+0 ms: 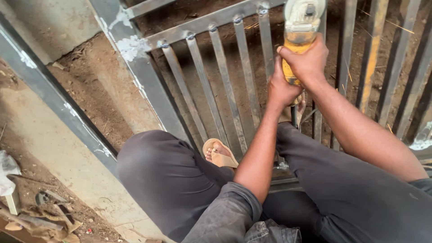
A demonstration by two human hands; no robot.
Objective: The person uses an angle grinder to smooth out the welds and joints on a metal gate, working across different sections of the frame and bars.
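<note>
Both my hands grip a yellow angle grinder [299, 24] at the top centre. My right hand [306, 60] wraps its yellow body from the right. My left hand [281, 87] holds the rear of it just below. The grinder's grey head points away from me, over a grey steel gate frame [225, 85] with several flat vertical bars lying on the ground. Orange sparks [400, 28] fly off to the upper right. I squat over the frame in dark trousers, my sandalled foot [219, 153] between the bars.
A wide grey steel beam [54, 96] runs diagonally at the left, with a second one [135, 58] beside it. Bare earth and concrete lie beneath. Scrap and rags [40, 216] sit at the bottom left. A black cable [294, 117] hangs from the grinder.
</note>
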